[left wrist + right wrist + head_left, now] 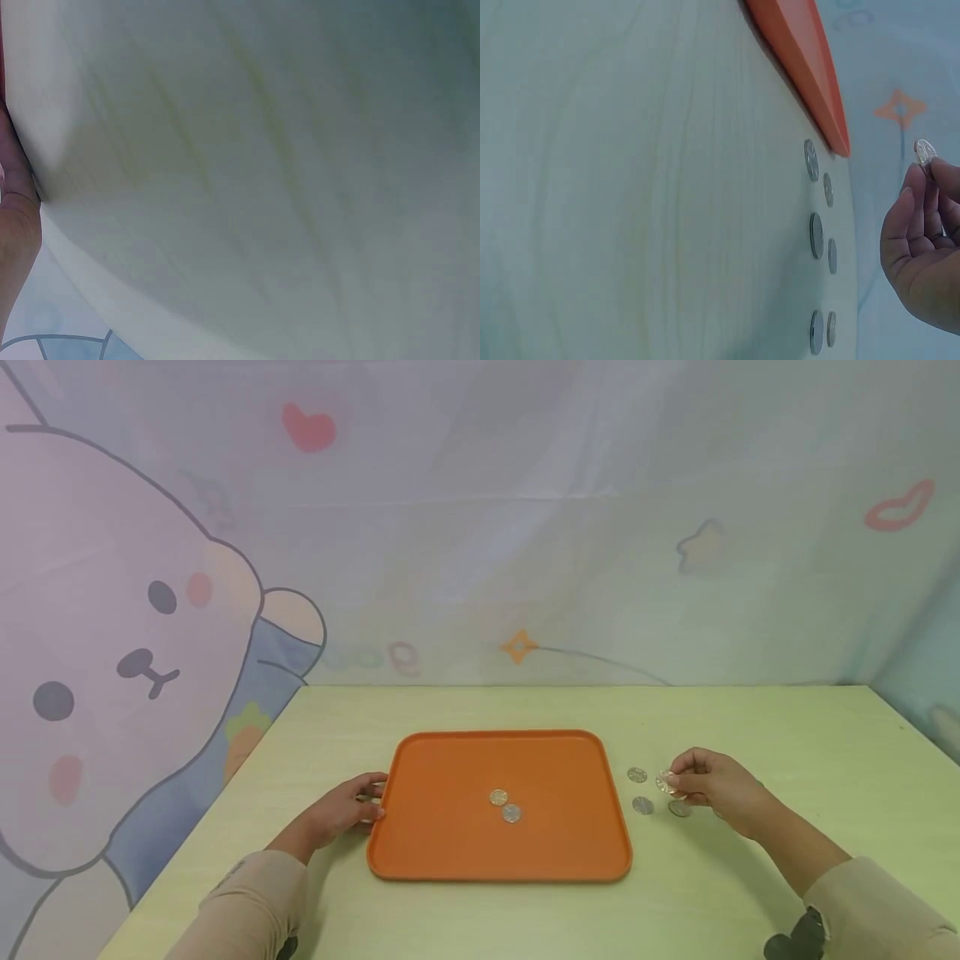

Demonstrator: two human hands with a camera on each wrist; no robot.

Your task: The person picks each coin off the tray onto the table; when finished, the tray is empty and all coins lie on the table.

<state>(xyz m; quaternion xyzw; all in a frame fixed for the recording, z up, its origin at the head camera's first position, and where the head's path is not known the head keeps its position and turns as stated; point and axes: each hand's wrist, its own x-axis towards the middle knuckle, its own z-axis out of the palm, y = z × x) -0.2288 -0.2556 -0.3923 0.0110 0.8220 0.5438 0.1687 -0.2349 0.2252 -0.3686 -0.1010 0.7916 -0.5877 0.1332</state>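
Observation:
An orange rectangular tray (442,852) lies on the table with two coins, one gold-toned coin (498,797) and one silver coin (512,813), close together near its middle. My left hand (341,810) holds the tray's left rim, thumb at the edge; the left wrist view shows only part of this hand (16,217). Right of the tray, my right hand (723,789) pinches a silver coin (665,782) between thumb and fingertips, raised off the table in the right wrist view. Several silver coins lie below it, including one coin (642,805) beside the tray.
The pale wooden table (480,918) carries the tray and coins. In the right wrist view the loose coins (817,235) stand in two rows near the tray corner (840,142). A printed cloth backdrop (480,527) hangs behind the table.

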